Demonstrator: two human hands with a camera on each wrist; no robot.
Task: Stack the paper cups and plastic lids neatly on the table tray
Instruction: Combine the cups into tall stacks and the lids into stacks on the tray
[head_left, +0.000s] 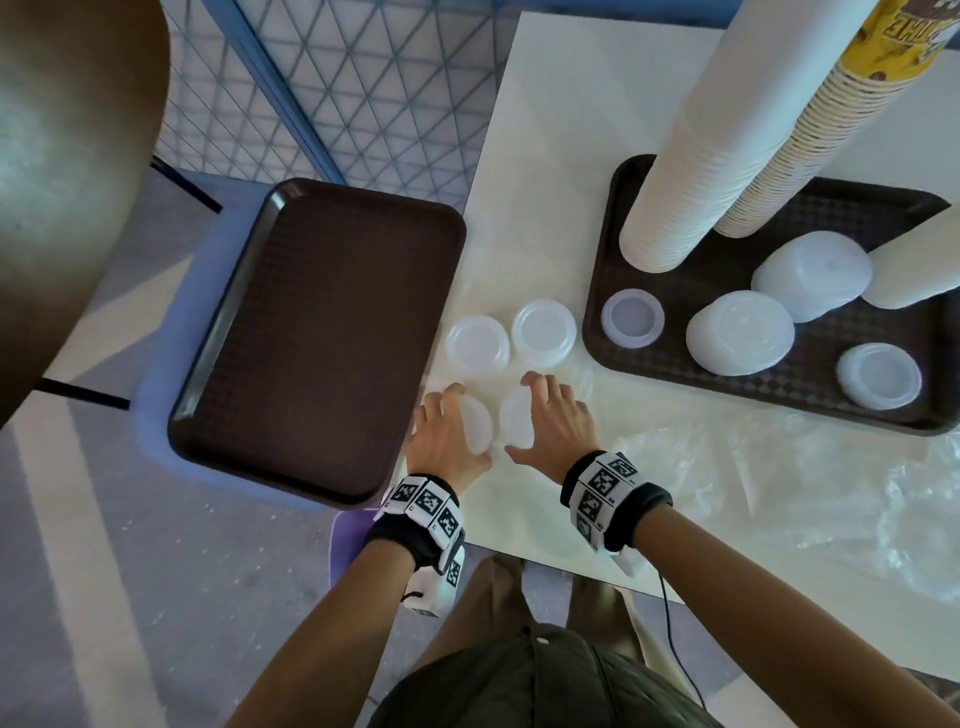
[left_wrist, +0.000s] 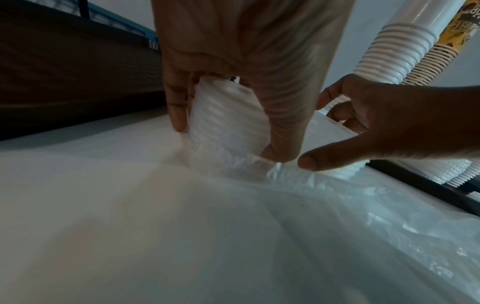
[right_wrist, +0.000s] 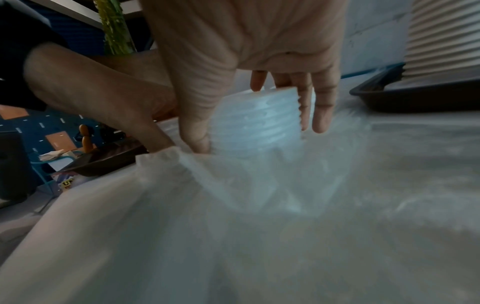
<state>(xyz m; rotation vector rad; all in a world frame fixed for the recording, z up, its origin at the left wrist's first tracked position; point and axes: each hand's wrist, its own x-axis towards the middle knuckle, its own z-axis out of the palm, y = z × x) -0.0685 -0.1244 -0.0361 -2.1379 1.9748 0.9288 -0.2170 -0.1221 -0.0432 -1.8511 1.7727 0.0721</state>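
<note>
Two short stacks of translucent plastic lids stand on the cream table (head_left: 571, 130) near its front left corner. My left hand (head_left: 457, 423) grips the left stack (head_left: 478, 426), thumb and fingers curled round its ribbed side (left_wrist: 226, 115). My right hand (head_left: 522, 415) grips the right stack (head_left: 514, 423), seen close in the right wrist view (right_wrist: 255, 115). Both stacks rest on thin clear plastic film (head_left: 727, 493). Two more lid stacks (head_left: 477, 348) (head_left: 544, 332) stand just beyond my hands. The brown table tray (head_left: 779, 395) holds a tall white cup stack (head_left: 691, 145), a printed cup stack (head_left: 810, 119) and several lid piles (head_left: 740, 332).
An empty brown tray (head_left: 311, 332) lies on a lilac stool left of the table, its edge close to my left hand. Another white cup stack (head_left: 914, 265) leans in at the table tray's right end. A dark round tabletop (head_left: 67, 182) fills the far left.
</note>
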